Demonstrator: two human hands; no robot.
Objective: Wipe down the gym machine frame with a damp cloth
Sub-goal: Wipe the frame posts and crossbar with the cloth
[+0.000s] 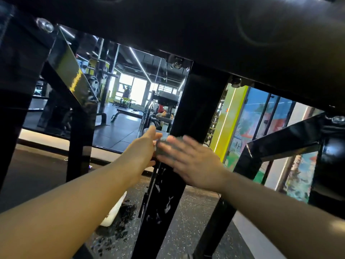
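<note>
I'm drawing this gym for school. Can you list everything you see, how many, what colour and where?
frame post: one, black, upright in the middle, wet streaks lower down
frame legs: several, black, left and right
pad: one, black, overhead
bolts: several, silver, under the pad
cloth: one, grey, on the post between the hands
mirror: one, behind the frame, left
white object: one, on the floor, partly hidden
floor: black, speckled
pillar: one, yellow-green, right of the post
mural wall: one, colourful, far right
left hand: one, at the post's left edge
right hand: one, flat on the cloth, blurred
</note>
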